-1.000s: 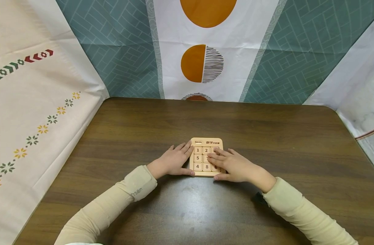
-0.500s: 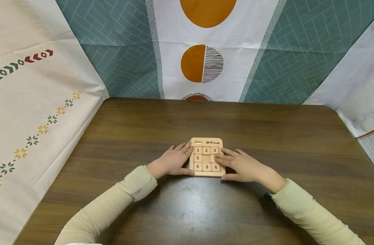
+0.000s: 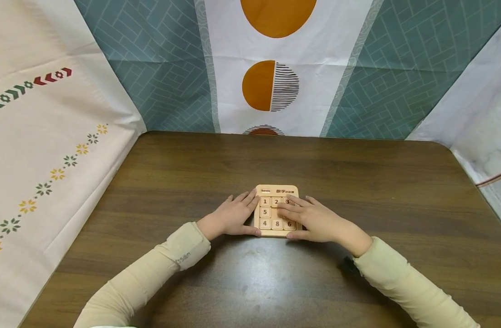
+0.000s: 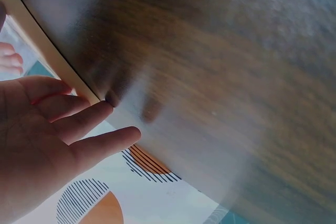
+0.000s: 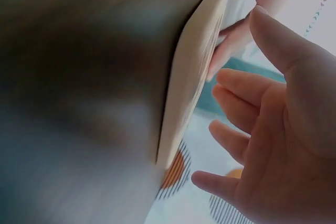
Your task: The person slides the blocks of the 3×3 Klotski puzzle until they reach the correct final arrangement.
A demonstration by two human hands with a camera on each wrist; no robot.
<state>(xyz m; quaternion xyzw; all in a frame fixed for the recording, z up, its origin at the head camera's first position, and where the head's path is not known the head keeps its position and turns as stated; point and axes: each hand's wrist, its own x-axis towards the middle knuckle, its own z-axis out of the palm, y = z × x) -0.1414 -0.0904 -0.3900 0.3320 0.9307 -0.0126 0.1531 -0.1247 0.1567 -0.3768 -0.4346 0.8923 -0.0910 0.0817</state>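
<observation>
A wooden sliding number puzzle lies flat on the table, its numbered tiles in rows inside a frame. Tiles 1, 2 and 3 form the top row, 5 is at the middle left, and 4, 8 and 6 run along the bottom. My left hand rests along the puzzle's left edge, fingers extended and thumb at the lower left corner. From the right, my right hand reaches over the puzzle with fingers stretched out. A fingertip is at the centre slot; the fingers partly hide the 3 and the middle-right spot. Its thumb lies by the lower right edge.
The dark wooden table extends around the puzzle. A patterned teal and white cloth hangs behind its far edge. White embroidered fabric borders the left side, and pale fabric the right.
My right hand moved right off the centre, showing a bare middle slot and a tile at middle right, then came back left over the puzzle. The left hand has stayed put.
</observation>
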